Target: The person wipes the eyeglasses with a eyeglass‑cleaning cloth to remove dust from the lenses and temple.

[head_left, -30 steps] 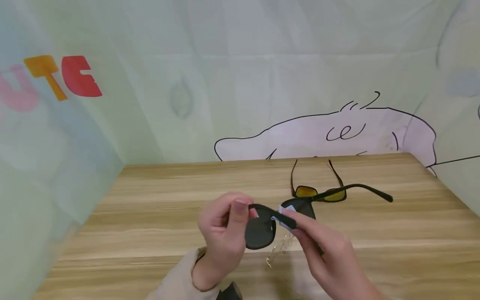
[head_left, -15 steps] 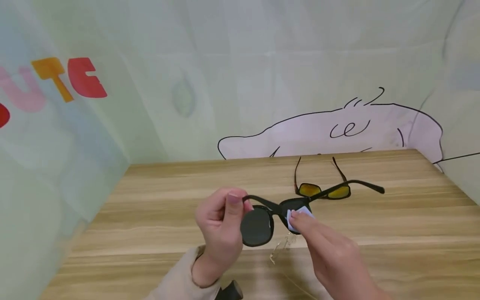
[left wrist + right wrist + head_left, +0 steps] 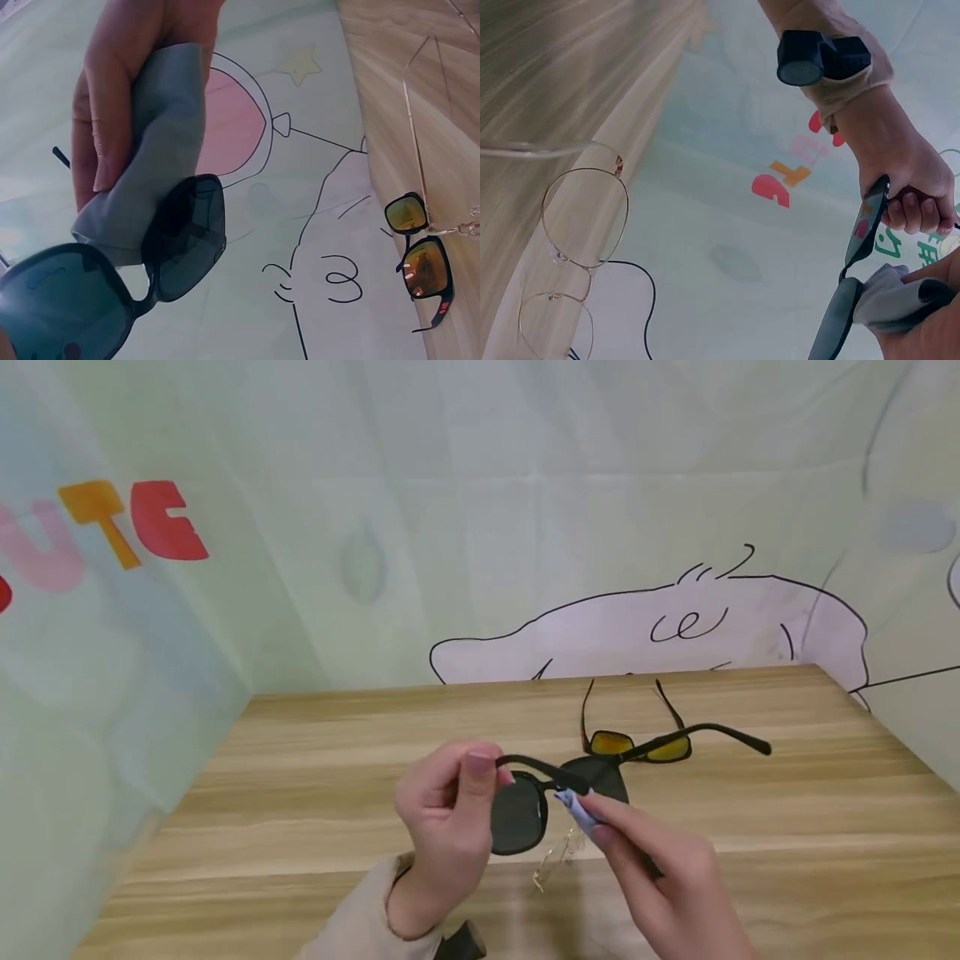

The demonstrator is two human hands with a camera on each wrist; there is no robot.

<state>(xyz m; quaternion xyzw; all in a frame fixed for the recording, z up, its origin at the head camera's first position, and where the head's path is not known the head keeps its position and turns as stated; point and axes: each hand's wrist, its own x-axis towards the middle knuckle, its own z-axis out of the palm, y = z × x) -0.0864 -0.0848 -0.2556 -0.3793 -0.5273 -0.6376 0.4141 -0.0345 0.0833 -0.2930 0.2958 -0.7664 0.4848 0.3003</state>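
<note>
Black-framed sunglasses (image 3: 517, 814) with dark lenses are held up above the table, their arms unfolded. My left hand (image 3: 446, 835) grips them at the left end, by the hinge, thumb uppermost. My right hand (image 3: 663, 860) pinches a light blue-grey cloth (image 3: 579, 812) between thumb and fingers, close to the bridge and the right lens. In the left wrist view the folded cloth (image 3: 169, 120) lies along the back of that lens (image 3: 187, 240). From the right wrist view, the cloth (image 3: 900, 300) touches the lens and the fingers of my left hand (image 3: 892, 157) curl at the hinge.
Glasses with yellow-orange lenses (image 3: 611, 742) stand behind on the wooden table (image 3: 337, 760), arms toward the back edge. Gold wire-rimmed glasses (image 3: 551, 864) lie below the sunglasses, partly hidden by them. A printed curtain (image 3: 465, 527) hangs along the back and left.
My right hand slid the cloth off the face of the right lens toward the bridge, after it had been pressed flat there half a second ago. My left hand keeps its grip.
</note>
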